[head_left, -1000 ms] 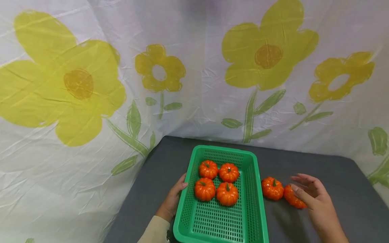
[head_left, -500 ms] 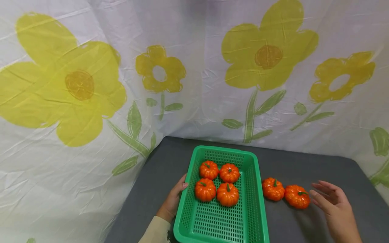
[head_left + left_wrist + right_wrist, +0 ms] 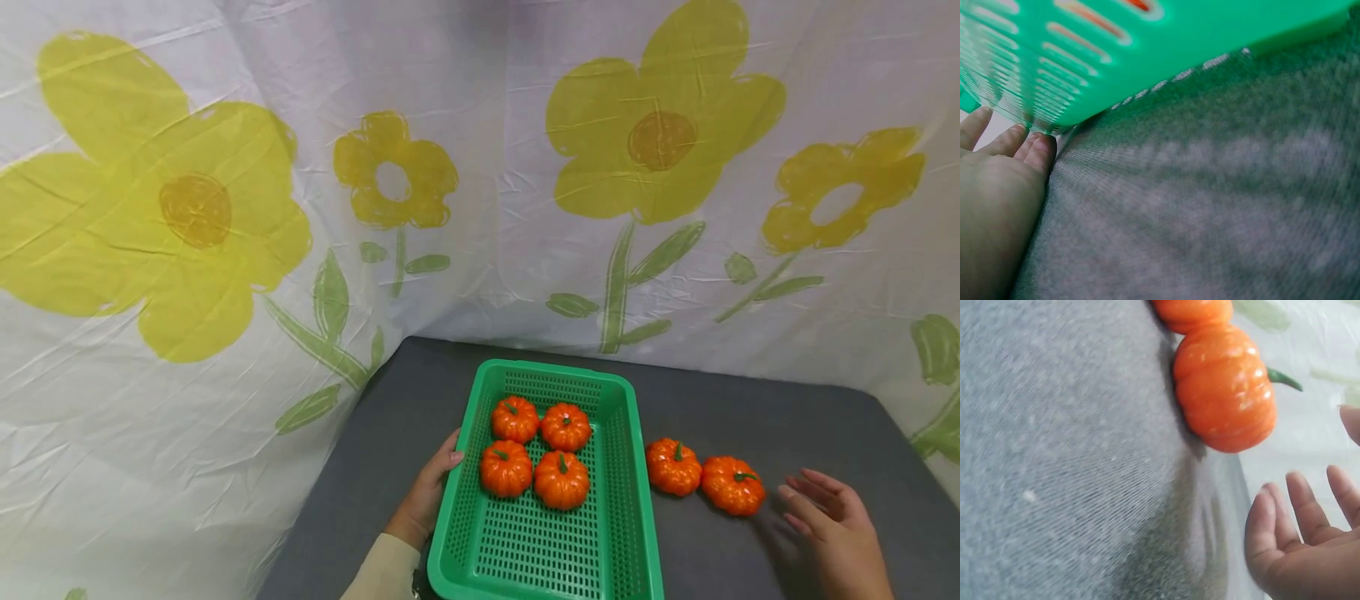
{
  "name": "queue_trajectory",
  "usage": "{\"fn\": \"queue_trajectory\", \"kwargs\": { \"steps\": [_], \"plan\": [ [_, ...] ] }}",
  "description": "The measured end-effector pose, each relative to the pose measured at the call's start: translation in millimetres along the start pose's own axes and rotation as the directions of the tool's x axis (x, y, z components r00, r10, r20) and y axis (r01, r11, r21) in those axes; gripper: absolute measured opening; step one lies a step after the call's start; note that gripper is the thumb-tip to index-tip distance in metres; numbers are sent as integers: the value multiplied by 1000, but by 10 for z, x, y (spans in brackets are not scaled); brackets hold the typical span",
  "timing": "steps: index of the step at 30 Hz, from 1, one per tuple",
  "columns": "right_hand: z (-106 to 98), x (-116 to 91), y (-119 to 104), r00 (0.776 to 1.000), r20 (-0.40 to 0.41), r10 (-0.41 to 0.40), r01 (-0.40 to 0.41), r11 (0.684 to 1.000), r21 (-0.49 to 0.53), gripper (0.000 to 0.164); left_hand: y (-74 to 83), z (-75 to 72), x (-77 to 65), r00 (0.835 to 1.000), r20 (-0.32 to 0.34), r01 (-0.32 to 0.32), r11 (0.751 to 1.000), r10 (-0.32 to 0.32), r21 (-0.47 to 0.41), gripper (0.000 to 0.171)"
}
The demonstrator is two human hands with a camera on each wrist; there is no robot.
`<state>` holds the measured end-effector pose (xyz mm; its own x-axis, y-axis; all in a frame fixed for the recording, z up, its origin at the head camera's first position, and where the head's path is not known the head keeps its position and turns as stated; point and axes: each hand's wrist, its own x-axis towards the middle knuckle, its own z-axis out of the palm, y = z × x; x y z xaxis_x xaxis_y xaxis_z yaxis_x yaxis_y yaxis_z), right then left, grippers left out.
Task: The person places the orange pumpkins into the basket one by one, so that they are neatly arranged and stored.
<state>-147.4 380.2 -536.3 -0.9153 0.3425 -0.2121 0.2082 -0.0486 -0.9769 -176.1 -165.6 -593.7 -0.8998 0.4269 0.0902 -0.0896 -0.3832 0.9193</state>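
Observation:
A green perforated plastic basket point(image 3: 555, 367) sits on the dark tabletop, with several small orange pumpkins point(image 3: 562, 481) grouped in its far half. My left hand point(image 3: 426, 492) rests against the basket's left side, thumb at the rim; in the left wrist view its extended fingers point(image 3: 1040, 150) touch the outer wall. Right of the basket lie two more orange pumpkins with green stems, a nearer-to-basket one point(image 3: 674, 467) and an outer one point(image 3: 733, 486), side by side. Just right of the outer pumpkin point(image 3: 1225, 390), my right hand point(image 3: 840, 529) hovers with loosely bent fingers, holding nothing.
The dark cloth-covered table point(image 3: 795, 417) extends around the basket and ends at a white curtain point(image 3: 495, 275) printed with yellow flowers, which surrounds the back and sides. A pale sleeve point(image 3: 384, 567) covers the left forearm.
My right hand has drawn away to the right from the outer pumpkin, uncovering it and its stem, and dropped slightly lower. The left hand, basket and pumpkins stay in place.

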Motion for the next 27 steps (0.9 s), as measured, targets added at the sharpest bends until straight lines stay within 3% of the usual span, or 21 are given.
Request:
{"fn": "queue_trajectory", "kwargs": {
  "steps": [7, 14, 22, 27],
  "plan": [
    [-46, 27, 86, 999, 34, -3, 2, 1000, 24, 43, 4, 13, 1, 1000, -20, 14, 1000, -13, 15, 73],
    [24, 27, 91, 998, 44, 50, -46, 995, -84, 44, -5, 1, 2, 999, -29, 18, 1000, -18, 13, 74],
    [144, 25, 117, 998, 69, 11, -7, 998, -65, 41, -15, -14, 14, 1000, -2, 3, 1000, -3, -6, 73],
    [250, 57, 128, 999, 44, 8, -2, 993, -119, 41, -21, -19, 12, 1000, 5, -3, 1000, 3, -3, 73]
  ]
}}
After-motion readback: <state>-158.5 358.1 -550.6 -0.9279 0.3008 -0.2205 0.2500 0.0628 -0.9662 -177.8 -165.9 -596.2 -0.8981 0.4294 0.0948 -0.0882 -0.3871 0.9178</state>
